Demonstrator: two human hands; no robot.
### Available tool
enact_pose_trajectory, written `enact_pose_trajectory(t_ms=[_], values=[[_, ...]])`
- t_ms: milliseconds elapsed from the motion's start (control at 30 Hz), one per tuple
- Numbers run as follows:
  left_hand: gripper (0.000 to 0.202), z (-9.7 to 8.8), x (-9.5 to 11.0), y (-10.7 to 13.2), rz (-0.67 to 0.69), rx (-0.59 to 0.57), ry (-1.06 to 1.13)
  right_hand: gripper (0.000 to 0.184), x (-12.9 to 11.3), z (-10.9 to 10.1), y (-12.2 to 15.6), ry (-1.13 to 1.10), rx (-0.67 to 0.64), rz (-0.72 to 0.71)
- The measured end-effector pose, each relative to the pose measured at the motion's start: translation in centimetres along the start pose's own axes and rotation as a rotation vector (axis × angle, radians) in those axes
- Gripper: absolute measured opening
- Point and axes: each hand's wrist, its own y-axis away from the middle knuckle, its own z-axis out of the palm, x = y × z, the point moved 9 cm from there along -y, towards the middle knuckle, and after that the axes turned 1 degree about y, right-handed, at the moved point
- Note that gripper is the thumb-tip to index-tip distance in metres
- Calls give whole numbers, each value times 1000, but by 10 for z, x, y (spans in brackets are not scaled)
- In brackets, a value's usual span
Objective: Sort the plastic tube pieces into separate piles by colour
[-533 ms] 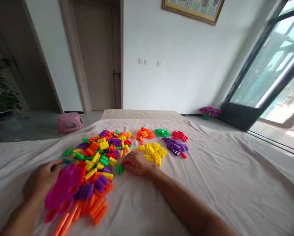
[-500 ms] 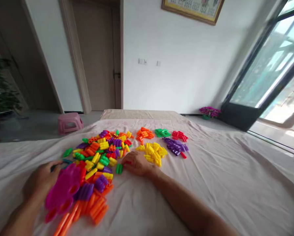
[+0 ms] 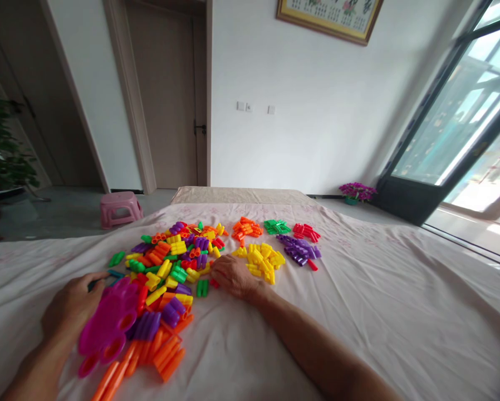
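The right hand [image 3: 233, 275] curls over a small red block [image 3: 214, 283] on the bed [image 3: 379, 312] beside the mixed pile [image 3: 170, 259], grip unclear; the left hand [image 3: 70, 309] rests behind a magenta plate [image 3: 108, 323], hold hidden. The block looks light, stiff, slick: pinch its sides

Pale pink sheet [image 3: 400, 289], magenta piece [image 3: 108, 326], yellow blocks [image 3: 263, 259]

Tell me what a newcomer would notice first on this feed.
The mixed heap of bright plastic pieces on the pale sheet, centre left, draws the eye first; past it lie an orange pile, green pile, red pile, yellow pile and purple pile. The right hand rests between the heap and the yellow pile; the left hand sits by a large magenta piece at lower left.
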Motion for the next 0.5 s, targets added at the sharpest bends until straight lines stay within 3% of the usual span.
enact_pose_trajectory(t_ms=[100, 233, 367, 500], values=[[48, 0, -1, 0, -6, -3, 2, 29, 6, -3, 2, -42, 49, 67], [48, 1, -1, 0, 8, 1, -5, 45, 1, 1, 3, -45, 25, 35], [48, 1, -2, -2, 19, 13, -12, 26, -5, 5, 1, -76, -32, -23], [49, 0, -2, -2, 15, 14, -8, 28, -2, 1, 0, -52, 5, 2]])
